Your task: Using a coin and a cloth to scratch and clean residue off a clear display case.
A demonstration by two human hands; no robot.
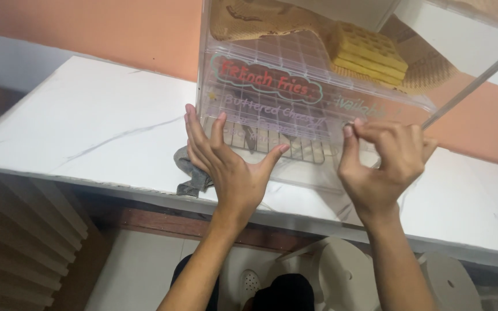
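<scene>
Left hand (229,164) pressed flat with fingers spread against the front of a clear plastic display case (295,92) on a white marble counter (87,126), right hand (384,158) pinching its front panel edge, grey cloth (190,173) beside the left hand, yellow waffles (364,53) inside

That clear, glossy plastic display case (295,86) has a thin metal wire rack (272,147) inside. It sits on a smooth white marble-look counter (87,126) with a slight sheen. A matt grey cloth rag (191,173), kinda rough, lies at the counter's front edge.
</scene>
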